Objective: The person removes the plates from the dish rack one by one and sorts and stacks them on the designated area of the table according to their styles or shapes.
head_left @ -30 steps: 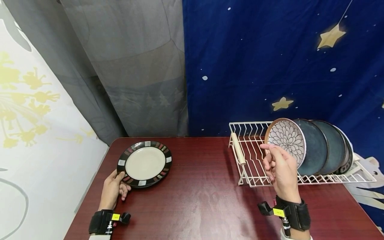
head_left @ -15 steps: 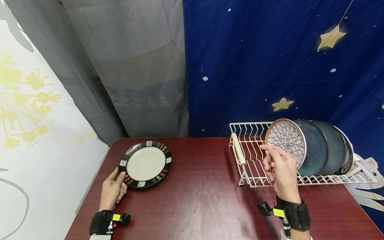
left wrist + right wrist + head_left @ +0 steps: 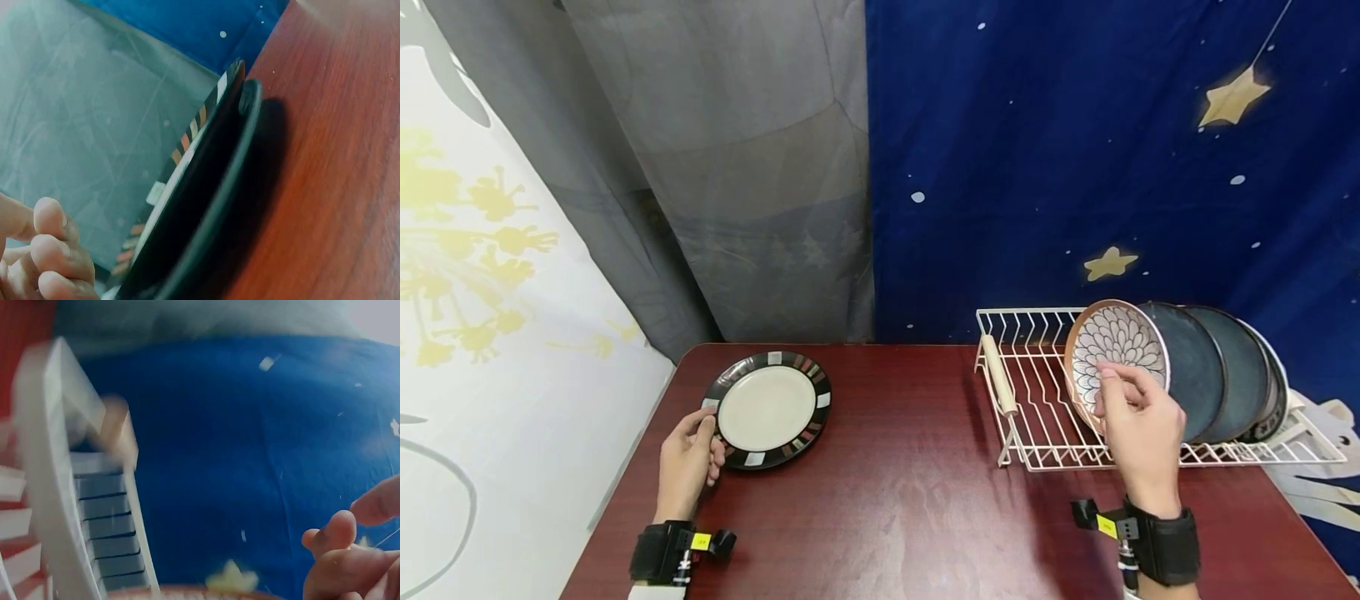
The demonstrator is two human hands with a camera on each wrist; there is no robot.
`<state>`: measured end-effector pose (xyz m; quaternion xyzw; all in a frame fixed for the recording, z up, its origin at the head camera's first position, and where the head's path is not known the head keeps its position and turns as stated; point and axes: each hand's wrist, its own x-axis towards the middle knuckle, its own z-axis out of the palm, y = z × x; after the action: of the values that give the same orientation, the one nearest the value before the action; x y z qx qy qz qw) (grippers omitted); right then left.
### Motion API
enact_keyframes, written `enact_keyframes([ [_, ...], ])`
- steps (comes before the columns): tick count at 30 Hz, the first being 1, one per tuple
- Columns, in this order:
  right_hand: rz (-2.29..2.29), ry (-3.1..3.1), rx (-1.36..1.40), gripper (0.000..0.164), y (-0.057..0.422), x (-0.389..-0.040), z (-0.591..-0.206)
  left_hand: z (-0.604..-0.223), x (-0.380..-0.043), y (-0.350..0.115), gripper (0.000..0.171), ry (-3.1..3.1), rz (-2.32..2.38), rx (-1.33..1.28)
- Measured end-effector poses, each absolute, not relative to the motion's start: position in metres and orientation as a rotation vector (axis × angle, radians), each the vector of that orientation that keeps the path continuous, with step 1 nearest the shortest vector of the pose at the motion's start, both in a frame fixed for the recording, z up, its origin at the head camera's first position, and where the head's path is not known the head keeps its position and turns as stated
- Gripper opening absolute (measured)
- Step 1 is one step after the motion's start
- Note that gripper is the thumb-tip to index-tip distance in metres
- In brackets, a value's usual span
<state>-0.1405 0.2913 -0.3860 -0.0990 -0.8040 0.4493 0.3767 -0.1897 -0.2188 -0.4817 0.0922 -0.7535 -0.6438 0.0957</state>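
On the left of the table lies a cream plate (image 3: 766, 408) with a black patterned rim. The left wrist view shows a second dark plate (image 3: 215, 212) under it. My left hand (image 3: 688, 458) is beside the plate's left rim, fingers loosely curled. In the left wrist view its fingertips (image 3: 59, 250) are apart from the visible rim, holding nothing. My right hand (image 3: 1142, 433) is in front of a flower-patterned plate (image 3: 1105, 333) standing in the white dish rack (image 3: 1037, 457). Its fingers are loosely bent with nothing in them, and hide part of that plate.
Several dark blue plates (image 3: 1183, 367) stand behind the patterned one, toward the rack's right end. A wooden handle (image 3: 997, 375) forms the rack's left side. Grey and blue curtains (image 3: 940, 267) hang behind the table (image 3: 880, 500).
My right hand has moved right, and its pointing forefinger is now bent. My left hand has shifted slightly up at the plate's rim. The head view has shifted a little.
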Motion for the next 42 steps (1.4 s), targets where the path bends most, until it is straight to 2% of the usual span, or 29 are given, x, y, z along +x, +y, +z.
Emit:
enact_keyframes([
  [3, 0.717, -2.087, -0.314, 0.027, 0.304, -0.14, -0.39, -0.478, -0.189, -0.215, 0.038, -2.228, -1.905, 0.245],
  [5, 0.54, -2.094, -0.331, 0.038, 0.314, -0.139, -0.391, -0.479, -0.191, -0.214, 0.037, -2.244, -1.887, 0.23],
  [9, 0.36, -2.203, -0.431, 0.061, 0.331, -0.137, -0.392, -0.485, -0.195, -0.21, 0.039, -2.289, -1.84, 0.176],
  [12, 0.344, -2.346, -0.523, 0.066, 0.343, -0.137, -0.391, -0.486, -0.197, -0.202, 0.04, -2.306, -1.838, 0.113],
  [20, 0.317, -2.572, -0.558, 0.055, 0.364, -0.141, -0.399, -0.482, -0.2, -0.183, 0.028, -2.329, -1.863, 0.01],
  [28, 0.283, -2.383, -0.452, 0.03, 0.366, -0.151, -0.419, -0.471, -0.197, -0.172, 0.026, -2.346, -1.947, 0.01],
  [36, 0.258, -2.221, -0.363, 0.029, 0.365, -0.158, -0.43, -0.455, -0.188, -0.167, 0.023, -2.384, -1.897, 0.014],
  [42, 0.237, -2.125, -0.307, 0.03, 0.37, -0.157, -0.427, -0.479, -0.197, -0.172, 0.024, -2.353, -1.889, -0.015],
])
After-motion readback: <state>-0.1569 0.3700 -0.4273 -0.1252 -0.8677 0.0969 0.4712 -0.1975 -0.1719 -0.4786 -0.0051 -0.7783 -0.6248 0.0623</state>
